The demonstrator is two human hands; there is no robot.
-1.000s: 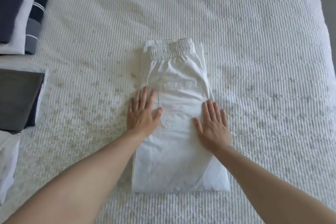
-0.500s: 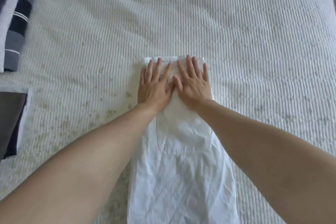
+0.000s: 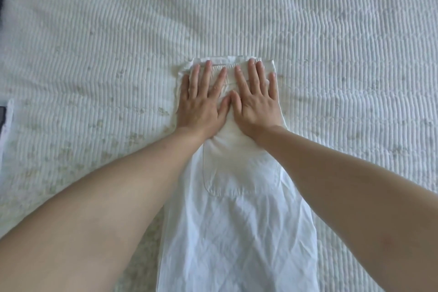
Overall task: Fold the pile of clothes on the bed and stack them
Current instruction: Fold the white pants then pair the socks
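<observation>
Both hands, left hand (image 3: 201,104) and right hand (image 3: 254,102), press flat with straight fingers on the white trousers (image 3: 237,220) at the waistband. This looks like smoothing. Next, probably fold the legs lying nearer than the hands up to them.

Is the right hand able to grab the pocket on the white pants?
Probably yes. The right hand lies flat near the waistband of the pants, and the pocket sits uncovered just behind its wrist, so sliding back should reach it.
</observation>
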